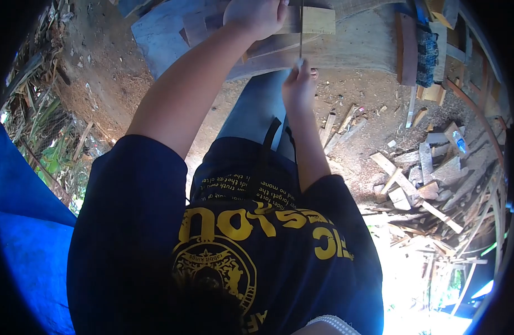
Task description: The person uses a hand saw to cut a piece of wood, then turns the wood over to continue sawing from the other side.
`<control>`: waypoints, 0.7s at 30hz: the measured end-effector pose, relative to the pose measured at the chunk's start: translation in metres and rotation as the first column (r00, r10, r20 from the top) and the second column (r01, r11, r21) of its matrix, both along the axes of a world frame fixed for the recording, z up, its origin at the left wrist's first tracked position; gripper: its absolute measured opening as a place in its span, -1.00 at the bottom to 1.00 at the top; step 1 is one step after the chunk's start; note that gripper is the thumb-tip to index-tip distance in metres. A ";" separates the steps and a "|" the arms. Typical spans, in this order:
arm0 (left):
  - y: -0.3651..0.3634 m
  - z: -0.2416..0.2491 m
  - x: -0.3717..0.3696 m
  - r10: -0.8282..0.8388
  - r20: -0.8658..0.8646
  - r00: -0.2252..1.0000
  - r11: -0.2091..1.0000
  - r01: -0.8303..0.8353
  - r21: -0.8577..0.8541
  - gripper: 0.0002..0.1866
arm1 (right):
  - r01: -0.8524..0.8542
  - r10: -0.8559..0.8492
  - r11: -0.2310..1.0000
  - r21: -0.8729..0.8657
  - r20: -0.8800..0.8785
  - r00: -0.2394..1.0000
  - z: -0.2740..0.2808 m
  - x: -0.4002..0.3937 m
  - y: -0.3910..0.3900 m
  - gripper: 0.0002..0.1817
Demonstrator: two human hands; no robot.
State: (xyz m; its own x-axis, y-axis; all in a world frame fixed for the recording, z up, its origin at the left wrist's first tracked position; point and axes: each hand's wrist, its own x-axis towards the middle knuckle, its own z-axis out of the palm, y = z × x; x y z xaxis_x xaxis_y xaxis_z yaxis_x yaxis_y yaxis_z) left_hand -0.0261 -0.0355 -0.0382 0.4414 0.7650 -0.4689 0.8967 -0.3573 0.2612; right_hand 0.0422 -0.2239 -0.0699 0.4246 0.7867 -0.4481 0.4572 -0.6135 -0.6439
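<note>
My right hand (300, 92) is closed around the near end of a saw (301, 39), whose thin blade shows edge-on and runs up out of the frame. The blade crosses a light wooden board (319, 21). To the left of the blade, my left hand (256, 17) presses on the board with its fingers curled around it, partly cut off by the top edge. Beneath the board is a wide, worn wooden slab (360, 47).
Wood blocks (405, 50) and a dark rough bundle (427, 50) sit at the slab's right end. Offcuts (399, 178) litter the dirt floor on the right. A blue tarp (31, 251) hangs at lower left, below dry brush (36, 117).
</note>
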 end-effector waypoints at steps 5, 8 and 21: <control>0.004 0.017 0.005 -0.035 -0.080 0.996 0.999 0.032 -0.035 -0.48 | 0.048 -0.046 0.999 0.020 -0.079 0.996 0.006 0.006 0.020 -0.72; 0.001 0.014 0.004 -0.044 -0.092 0.995 0.999 0.042 -0.030 -0.49 | -0.010 0.008 1.000 -0.026 -0.076 0.997 0.009 0.011 0.043 -0.66; 0.005 0.013 0.006 -0.063 -0.136 0.989 0.998 0.059 -0.032 -0.48 | 0.011 -0.011 1.000 0.000 -0.091 0.996 0.013 0.008 0.007 -0.70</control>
